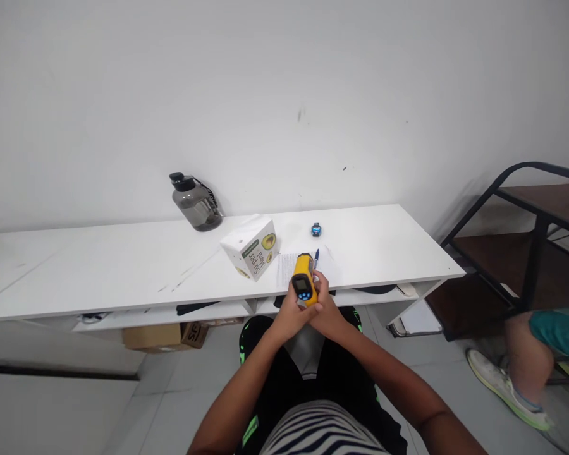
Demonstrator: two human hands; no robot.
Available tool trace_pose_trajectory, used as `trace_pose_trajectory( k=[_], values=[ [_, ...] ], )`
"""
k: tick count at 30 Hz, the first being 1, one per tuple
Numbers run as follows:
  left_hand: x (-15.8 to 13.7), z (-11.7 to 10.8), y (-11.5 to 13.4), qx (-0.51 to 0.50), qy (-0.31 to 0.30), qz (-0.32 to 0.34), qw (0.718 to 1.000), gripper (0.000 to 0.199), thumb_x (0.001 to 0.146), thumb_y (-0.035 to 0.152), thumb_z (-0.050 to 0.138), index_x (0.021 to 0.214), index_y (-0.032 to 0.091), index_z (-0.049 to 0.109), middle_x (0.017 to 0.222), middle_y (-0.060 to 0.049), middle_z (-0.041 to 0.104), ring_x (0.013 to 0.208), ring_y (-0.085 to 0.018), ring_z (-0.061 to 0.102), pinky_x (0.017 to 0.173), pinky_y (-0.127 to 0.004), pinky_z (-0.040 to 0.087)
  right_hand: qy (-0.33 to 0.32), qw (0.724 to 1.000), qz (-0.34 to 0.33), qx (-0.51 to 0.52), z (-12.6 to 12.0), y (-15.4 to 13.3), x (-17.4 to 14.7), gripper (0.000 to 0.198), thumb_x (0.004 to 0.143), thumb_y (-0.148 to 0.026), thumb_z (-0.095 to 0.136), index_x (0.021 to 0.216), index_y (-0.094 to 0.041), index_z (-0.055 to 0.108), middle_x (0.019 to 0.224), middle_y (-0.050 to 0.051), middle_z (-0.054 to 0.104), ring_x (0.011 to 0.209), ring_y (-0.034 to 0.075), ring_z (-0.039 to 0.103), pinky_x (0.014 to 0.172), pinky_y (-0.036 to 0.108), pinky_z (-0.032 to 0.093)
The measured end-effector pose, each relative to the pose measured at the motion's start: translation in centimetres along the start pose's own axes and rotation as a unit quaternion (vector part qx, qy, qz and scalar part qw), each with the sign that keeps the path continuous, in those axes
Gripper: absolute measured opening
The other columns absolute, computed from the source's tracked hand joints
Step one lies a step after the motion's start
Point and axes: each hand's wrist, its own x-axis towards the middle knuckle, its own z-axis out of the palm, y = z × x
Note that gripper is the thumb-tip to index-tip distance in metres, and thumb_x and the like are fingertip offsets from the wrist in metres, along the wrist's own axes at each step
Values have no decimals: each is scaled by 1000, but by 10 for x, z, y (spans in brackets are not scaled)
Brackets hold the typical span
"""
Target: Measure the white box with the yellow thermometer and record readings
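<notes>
A yellow and black infrared thermometer (304, 273) with a small screen and blue buttons is held over the front edge of the white table. My left hand (291, 316) wraps its lower left side. From the other side my right hand (326, 306) closes round the grip, and the fingers of both hands meet. Just beyond lie a sheet of paper with writing (285, 268) and a blue pen (317, 258). To the left of the paper stands a white box with avocado pictures (253, 248). A small watch-like device with a lit blue screen (316, 229) rests farther back.
A large grey bottle (196, 203) stands on the white table (99, 265) near the wall. Below is a cardboard box (159, 337). At right are a dark-framed shelf rack (497, 253) and another person's leg and shoe (507, 385).
</notes>
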Motion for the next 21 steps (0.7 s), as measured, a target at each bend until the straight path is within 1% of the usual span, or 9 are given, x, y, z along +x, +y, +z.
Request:
trace_pose_trajectory(
  k=[3, 5, 7, 9, 10, 12, 17, 19, 21],
  values=[
    [6, -1, -4, -79, 23, -34, 996, 65, 81, 48, 60, 136, 21, 38, 125, -12, 57, 114, -24, 56, 97, -40, 45, -90, 993, -69, -45, -5, -2, -1, 101, 72, -24, 69, 147, -22, 0, 140, 17, 34, 126, 26, 41, 102, 45, 38],
    [12, -6, -8, -103, 61, -31, 992, 62, 82, 49, 57, 135, 22, 41, 128, -12, 56, 118, -23, 54, 100, -40, 43, -162, 975, -114, -97, -16, -4, 5, 101, 71, -29, 71, 148, -22, 7, 146, 15, 25, 134, 28, 29, 108, 46, 32],
    [19, -16, -12, -85, 105, -26, 991, 61, 83, 50, 56, 135, 23, 41, 130, -12, 54, 119, -23, 53, 99, -40, 43, -184, 960, -143, -157, -32, -5, 20, 79, 78, -31, 66, 145, -24, 25, 141, 12, 35, 131, 27, 33, 107, 45, 32],
    [25, -29, -13, -9, 150, -31, 988, 64, 82, 50, 57, 136, 23, 39, 129, -11, 55, 116, -23, 55, 98, -39, 44, -139, 950, -141, -244, -49, -2, 44, 45, 90, -23, 47, 135, -23, 45, 124, 11, 51, 118, 24, 46, 100, 42, 38],
    [29, -36, -14, 47, 170, -36, 984, 67, 80, 49, 59, 138, 23, 37, 127, -11, 56, 115, -23, 55, 96, -39, 44, -114, 936, -125, -308, -57, 1, 58, 42, 91, -17, 40, 132, -21, 48, 113, 12, 57, 109, 24, 51, 95, 41, 41],
    [35, -50, -13, 171, 194, -37, 965, 76, 77, 46, 64, 141, 23, 33, 124, -11, 57, 114, -27, 55, 93, -39, 45, -110, 875, -98, -460, -68, 10, 86, 47, 88, -7, 39, 132, -19, 49, 106, 14, 59, 100, 26, 54, 85, 39, 42],
    [49, -68, -18, 360, 170, -25, 917, 83, 74, 42, 68, 144, 20, 30, 120, -13, 58, 111, -31, 55, 84, -40, 48, -252, 727, -161, -618, -75, 34, 130, 41, 89, -6, 44, 125, -22, 52, 105, 12, 61, 91, 22, 58, 77, 32, 39],
    [53, -68, -23, 379, 158, -43, 911, 86, 74, 44, 68, 144, 19, 26, 124, -13, 56, 112, -30, 55, 82, -38, 49, -274, 708, -183, -624, -77, 38, 133, 32, 90, -8, 44, 119, -19, 54, 101, 11, 63, 90, 21, 59, 76, 31, 38],
    [56, -66, -28, 391, 153, -50, 906, 90, 73, 45, 69, 145, 19, 21, 127, -13, 54, 113, -29, 55, 82, -37, 49, -244, 734, -165, -612, -82, 42, 129, 25, 93, -13, 41, 115, -15, 53, 96, 12, 64, 86, 21, 59, 73, 31, 37]
  ],
)
